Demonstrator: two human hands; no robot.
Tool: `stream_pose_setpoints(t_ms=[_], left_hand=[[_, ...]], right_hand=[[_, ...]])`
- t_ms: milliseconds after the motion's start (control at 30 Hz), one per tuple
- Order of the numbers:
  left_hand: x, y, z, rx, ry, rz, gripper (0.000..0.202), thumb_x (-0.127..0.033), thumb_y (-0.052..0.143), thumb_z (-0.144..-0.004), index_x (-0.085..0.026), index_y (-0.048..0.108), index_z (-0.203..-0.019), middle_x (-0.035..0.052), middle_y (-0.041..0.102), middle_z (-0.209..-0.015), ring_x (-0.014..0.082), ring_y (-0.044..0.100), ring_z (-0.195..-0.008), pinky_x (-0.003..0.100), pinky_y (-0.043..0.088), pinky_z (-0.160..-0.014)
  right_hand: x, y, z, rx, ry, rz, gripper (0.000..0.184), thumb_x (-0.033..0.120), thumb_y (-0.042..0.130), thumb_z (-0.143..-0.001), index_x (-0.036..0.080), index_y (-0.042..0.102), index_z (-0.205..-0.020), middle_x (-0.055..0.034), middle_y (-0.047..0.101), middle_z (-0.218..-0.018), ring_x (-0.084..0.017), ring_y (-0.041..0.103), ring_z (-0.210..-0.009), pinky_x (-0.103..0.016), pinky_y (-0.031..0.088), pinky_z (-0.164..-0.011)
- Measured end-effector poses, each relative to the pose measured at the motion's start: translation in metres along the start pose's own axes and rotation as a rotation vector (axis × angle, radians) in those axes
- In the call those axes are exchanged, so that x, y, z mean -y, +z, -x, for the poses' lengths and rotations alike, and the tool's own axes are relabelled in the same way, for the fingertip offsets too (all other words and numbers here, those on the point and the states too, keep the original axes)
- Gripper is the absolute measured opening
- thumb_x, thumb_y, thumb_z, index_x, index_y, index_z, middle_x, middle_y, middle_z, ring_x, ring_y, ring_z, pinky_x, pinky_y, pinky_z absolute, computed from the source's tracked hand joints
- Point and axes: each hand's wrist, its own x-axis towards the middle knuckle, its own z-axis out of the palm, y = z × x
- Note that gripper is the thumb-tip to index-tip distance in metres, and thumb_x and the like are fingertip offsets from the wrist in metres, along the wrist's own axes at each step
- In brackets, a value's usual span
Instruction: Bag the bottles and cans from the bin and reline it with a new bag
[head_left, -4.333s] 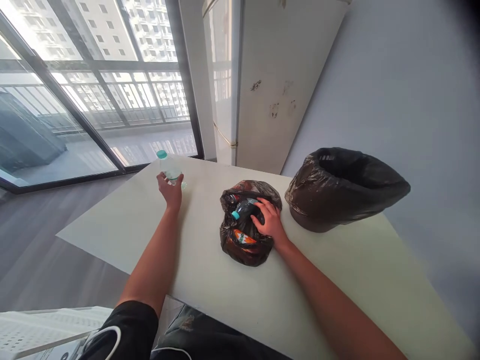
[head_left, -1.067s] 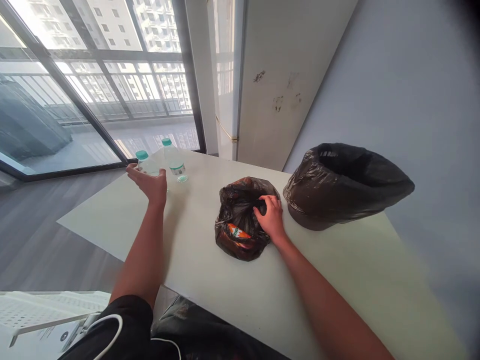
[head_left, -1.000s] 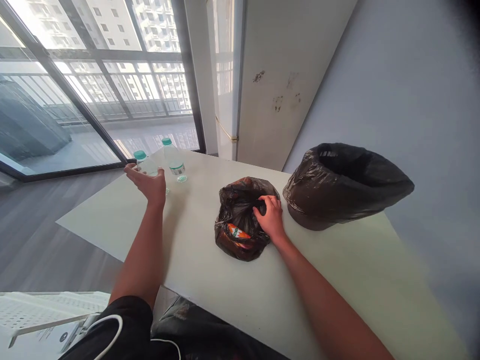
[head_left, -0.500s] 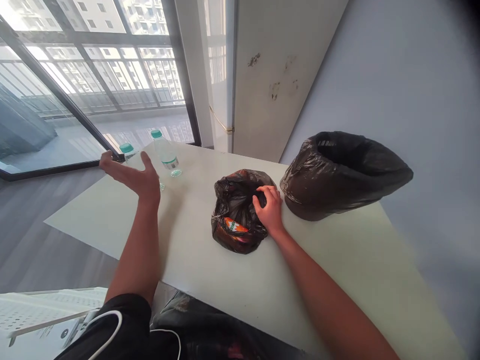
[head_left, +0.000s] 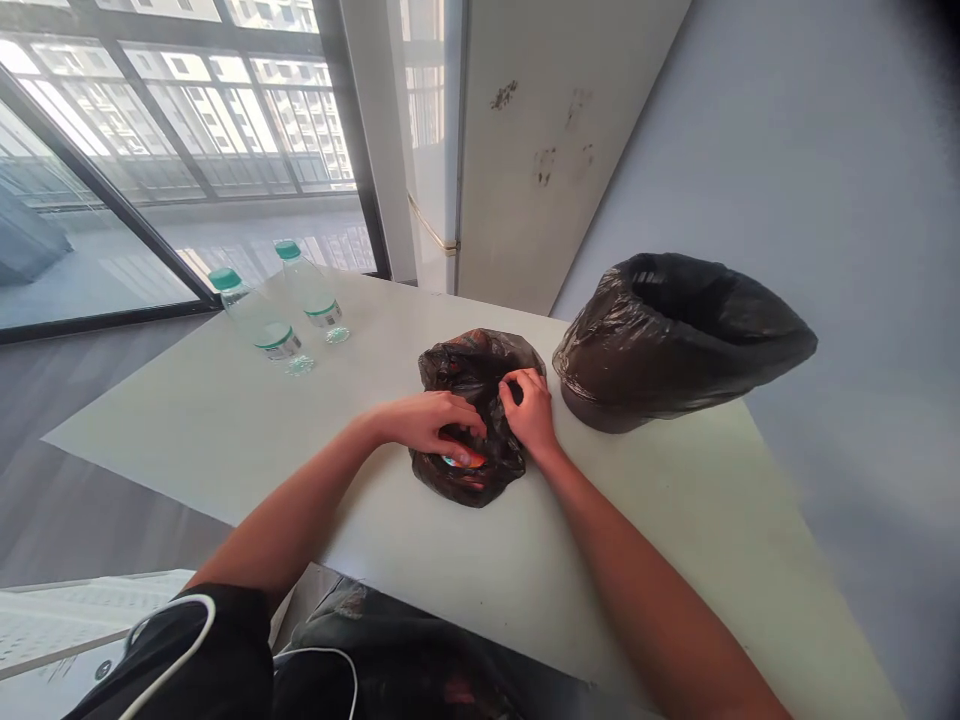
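Note:
In front of me a crumpled black plastic bag (head_left: 480, 345) sits on the white table, its mouth gathered loosely. Something with an orange printed label (head_left: 474, 462) shows at its near side. Over the bag, my left hand (head_left: 439, 422) has its fingers curved and apart from the thumb, which rests at the orange label; the fingertips reach into the folds. My right hand (head_left: 531, 408) pinches the bag's right edge between thumb and fingers. What else the bag contains is hidden.
A bin lined with a black bag (head_left: 645, 350) stands to the right, beside the wall. Two clear bottles with green caps, a nearer bottle (head_left: 259, 325) and a farther bottle (head_left: 311, 290), stand at the left of the table (head_left: 390, 520). Behind is a white cabinet (head_left: 510, 200).
My left hand has come down and right from near the bottles to the bag, where its thumb now meets the orange label. My right hand has stayed at the bag's edge, fingers drawn closer together.

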Motion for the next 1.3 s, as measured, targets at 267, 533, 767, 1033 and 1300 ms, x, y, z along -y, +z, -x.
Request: stream_pose_setpoints(t_ms=[267, 533, 767, 1033, 1300], left_hand=[[-0.002, -0.006, 0.011, 0.222, -0.034, 0.184, 0.059, -0.045, 0.090, -0.081, -0.023, 0.070, -0.133, 0.0080, 0.080, -0.110, 0.0244, 0.075, -0.091, 0.030, 0.056, -0.075], [-0.007, -0.029, 0.018, -0.296, -0.114, 0.130, 0.074, -0.057, 0.089, -0.080, -0.021, 0.066, -0.141, 0.0147, 0.072, -0.135, 0.0322, 0.070, -0.123, 0.041, 0.056, -0.105], [0.005, -0.039, 0.031, -0.654, -0.288, -0.172, 0.073, -0.064, 0.086, -0.081, -0.024, 0.067, -0.139, 0.0125, 0.070, -0.134, 0.0298, 0.069, -0.120, 0.040, 0.054, -0.104], [0.029, -0.048, 0.056, -0.662, -0.419, -0.215, 0.084, -0.060, 0.091, -0.077, -0.029, 0.056, -0.147, 0.0114, 0.069, -0.134, 0.0292, 0.069, -0.116, 0.039, 0.057, -0.095], [0.050, -0.055, 0.076, -0.963, -0.581, -0.240, 0.061, -0.053, 0.093, -0.074, -0.028, 0.067, -0.123, 0.0072, 0.060, -0.130, 0.0271, 0.063, -0.120, 0.045, 0.054, -0.110]], right_hand=[[-0.002, 0.002, 0.000, 0.024, 0.028, 0.065, 0.021, 0.034, 0.054, -0.103, 0.023, 0.067, -0.091, -0.0103, 0.072, -0.104, -0.031, 0.062, -0.104, -0.045, 0.048, -0.098], [-0.008, 0.004, -0.002, 0.078, 0.059, 0.104, 0.020, 0.035, 0.056, -0.102, 0.024, 0.069, -0.091, -0.0102, 0.073, -0.104, -0.031, 0.062, -0.104, -0.043, 0.047, -0.092], [-0.011, 0.006, -0.001, 0.083, 0.051, 0.094, 0.014, 0.030, 0.061, -0.098, 0.024, 0.073, -0.094, -0.0090, 0.074, -0.104, -0.031, 0.062, -0.101, -0.042, 0.048, -0.087], [-0.015, 0.010, -0.001, 0.101, 0.036, 0.112, 0.033, 0.003, 0.052, -0.087, 0.026, 0.076, -0.088, -0.0079, 0.074, -0.102, -0.029, 0.063, -0.100, -0.042, 0.048, -0.084], [-0.013, 0.010, -0.001, 0.086, 0.028, 0.093, 0.036, 0.004, 0.047, -0.086, 0.026, 0.075, -0.079, -0.0071, 0.076, -0.099, -0.029, 0.062, -0.098, -0.042, 0.047, -0.082]])
